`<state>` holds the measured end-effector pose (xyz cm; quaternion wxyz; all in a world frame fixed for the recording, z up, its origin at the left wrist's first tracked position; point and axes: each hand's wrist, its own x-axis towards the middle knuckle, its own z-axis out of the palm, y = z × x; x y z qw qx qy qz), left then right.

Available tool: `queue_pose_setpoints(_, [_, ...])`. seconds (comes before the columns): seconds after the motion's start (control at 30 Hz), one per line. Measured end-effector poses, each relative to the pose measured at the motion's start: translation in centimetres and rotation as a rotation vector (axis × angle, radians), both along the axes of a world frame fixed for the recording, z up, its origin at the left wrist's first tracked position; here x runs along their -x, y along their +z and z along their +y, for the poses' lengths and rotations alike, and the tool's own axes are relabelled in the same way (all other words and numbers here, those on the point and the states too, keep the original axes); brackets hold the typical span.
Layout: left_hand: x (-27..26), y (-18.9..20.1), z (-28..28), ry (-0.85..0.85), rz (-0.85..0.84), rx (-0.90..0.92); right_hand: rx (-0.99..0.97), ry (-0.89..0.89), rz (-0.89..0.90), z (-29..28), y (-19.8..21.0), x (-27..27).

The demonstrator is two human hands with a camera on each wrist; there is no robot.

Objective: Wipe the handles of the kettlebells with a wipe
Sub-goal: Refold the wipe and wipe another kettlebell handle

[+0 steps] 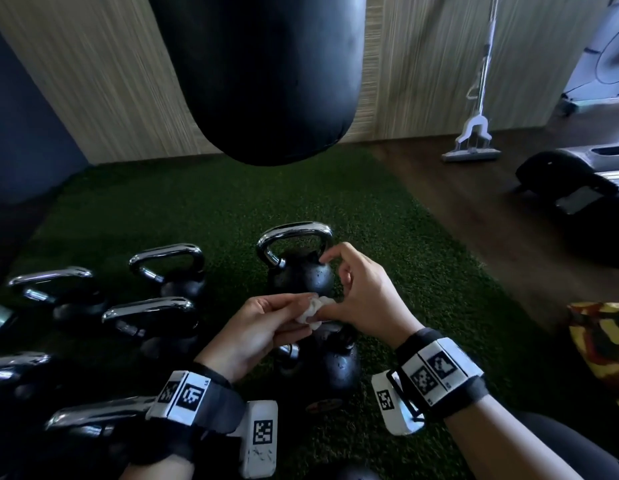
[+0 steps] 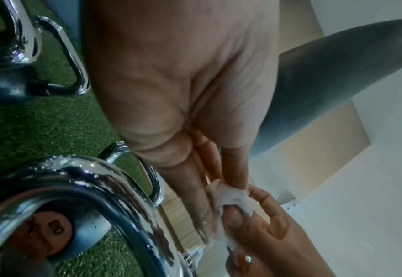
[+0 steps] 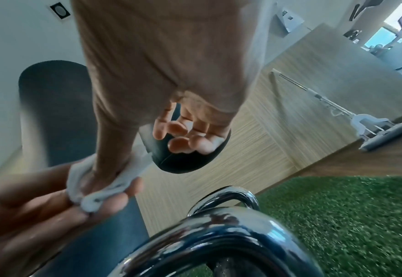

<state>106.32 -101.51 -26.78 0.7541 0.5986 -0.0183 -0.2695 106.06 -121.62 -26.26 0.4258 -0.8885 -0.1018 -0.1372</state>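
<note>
Fingers (image 1: 287, 313) of both hands pinch the balled wipe (image 1: 313, 312) midair, off any kettlebell handle (image 1: 294, 233) at 12 o'clock; wiping progress unclear.

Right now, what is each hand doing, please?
Left hand: pinches the wipe.
Right hand: thumb on the same wipe, other fingers loose; a full grip cannot be told.

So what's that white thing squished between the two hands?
A crumpled white wipe, pinched by the left hand and right hand. The head view shows it, above the kettlebells.
</note>
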Motion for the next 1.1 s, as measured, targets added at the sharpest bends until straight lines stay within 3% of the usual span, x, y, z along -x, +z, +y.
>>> queue_pose_setpoints(0.07, [-0.2, -0.4, 0.3, 0.045, -0.028, 0.024, -0.029, 0.031, 0.069, -0.7, -0.2, 0.0])
queue_pose_setpoints(0.13, [-0.6, -1.2, 1.1, 0.156, -0.197, -0.050, -0.071, 0.055, 0.200, -2.4, -0.6, -0.1])
queue_pose_setpoints(0.23, [-0.6, -2.6, 2.4, 0.436, -0.711, -0.580, -0.011, -0.056, 0.342, -5.4, -3.0, -0.6])
queue_pose_setpoints(0.27, [-0.4, -3.1, 2.3, 0.486, -0.821, -0.677, 0.030, -0.127, 0.375, -6.3, -4.3, -0.8])
queue_pose_setpoints(0.33, [0.1, -4.2, 1.5, 0.460, -0.953, -0.737, 0.130, -0.191, 0.489, -7.1, -7.0, -0.9])
queue_pose_setpoints(0.4, [0.4, -5.6, 0.4, 0.393, -1.044, -0.801, 0.157, -0.141, 0.594, -6.5, -9.7, -0.7])
queue_pose_setpoints(0.53, [0.7, -7.4, -0.4, 0.387, -1.165, -0.868, 0.118, -0.123, 0.630, -4.0, -12.7, -0.1])
queue_pose_setpoints(0.6, [1.1, -8.0, 0.3, 0.430, -1.150, -0.832, 0.128, -0.130, 0.612, -3.1, -13.6, 0.4])
queue_pose_setpoints(0.77, [1.7, -9.1, 2.8, 0.675, -0.813, -0.670, 0.058, -0.246, 0.557, -1.7, -14.0, 0.6])
queue_pose_setpoints(0.87, [2.5, -10.0, 2.8, 0.661, -0.851, -0.631, 0.037, -0.289, 0.567, -1.3, -14.3, 0.1])
queue_pose_setpoints(0.93, [2.6, -10.8, 3.1, 0.704, -0.790, -0.601, 0.015, -0.301, 0.589, -1.3, -14.6, -0.2])
queue_pose_setpoints(1.1, [2.5, -12.9, 4.2, 0.677, -0.352, -0.273, -0.020, -0.319, 0.640, -1.4, -15.2, -0.6])
